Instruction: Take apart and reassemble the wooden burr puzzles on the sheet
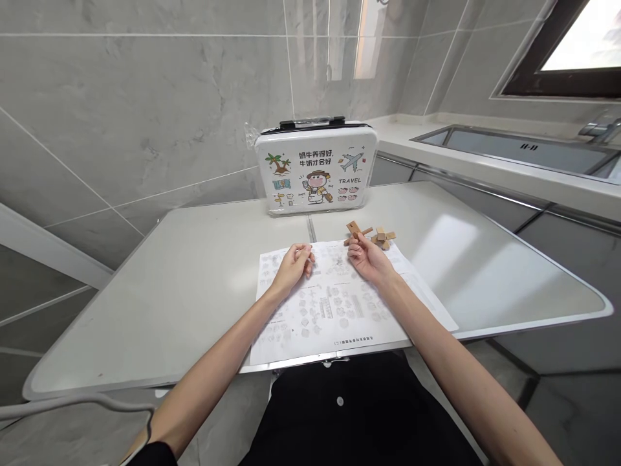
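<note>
My right hand [367,257] is closed on a small brown wooden puzzle piece [354,228], which sticks up beyond the fingertips. Just past that hand, several other wooden pieces [382,237] lie bunched at the sheet's far right edge, some perhaps joined. My left hand [295,264] rests over the far left part of the printed paper sheet [291,346], its fingers loosely curled and a little apart, with nothing visible in them. Rows of small puzzle diagrams cover the paper, which lies flat under both hands.
A white cartoon-printed case [317,165] in clear plastic stands upright at the back of the pale folding table [194,278]. Behind it is a grey tiled wall [145,84]. A counter with a sink [514,152] runs along the right.
</note>
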The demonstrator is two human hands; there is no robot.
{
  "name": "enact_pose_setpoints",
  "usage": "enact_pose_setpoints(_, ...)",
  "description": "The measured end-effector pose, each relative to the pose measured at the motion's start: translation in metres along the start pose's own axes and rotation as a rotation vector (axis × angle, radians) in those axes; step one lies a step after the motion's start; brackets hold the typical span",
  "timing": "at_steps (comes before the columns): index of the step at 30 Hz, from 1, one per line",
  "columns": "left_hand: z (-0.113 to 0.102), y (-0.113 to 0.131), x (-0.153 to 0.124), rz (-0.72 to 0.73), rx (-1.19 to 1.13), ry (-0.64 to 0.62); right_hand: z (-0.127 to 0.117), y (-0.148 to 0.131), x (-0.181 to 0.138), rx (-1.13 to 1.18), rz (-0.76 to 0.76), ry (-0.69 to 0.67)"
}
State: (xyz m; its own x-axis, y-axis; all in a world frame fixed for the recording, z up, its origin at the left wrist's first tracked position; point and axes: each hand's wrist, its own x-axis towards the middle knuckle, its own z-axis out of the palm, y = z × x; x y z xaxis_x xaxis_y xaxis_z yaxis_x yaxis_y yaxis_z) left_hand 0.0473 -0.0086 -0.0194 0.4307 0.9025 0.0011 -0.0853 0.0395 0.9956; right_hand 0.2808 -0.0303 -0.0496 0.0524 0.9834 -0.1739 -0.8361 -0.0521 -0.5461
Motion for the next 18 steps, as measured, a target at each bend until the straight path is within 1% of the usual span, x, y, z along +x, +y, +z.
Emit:
enact_pose_setpoints(6, 0.001, 0.003, -0.003, 0.004, 0.030, -0.023, -0.001, -0.005, -0.001, -0.028, -0.019, 0.001)
enact_pose_setpoints(10, 0.001, 0.003, -0.002, 0.013, 0.054, -0.029, 0.002, -0.003, -0.004, -0.081, -0.017, -0.016)
enact_pose_setpoints(14, -0.005, 0.003, 0.001, 0.027, 0.081, -0.018, 0.010, 0.008, -0.010, -0.195, 0.008, -0.046)
enact_pose_setpoints(18, -0.015, 0.007, 0.005, 0.044, 0.120, 0.010, 0.023, 0.022, -0.021, -0.376, 0.025, -0.088)
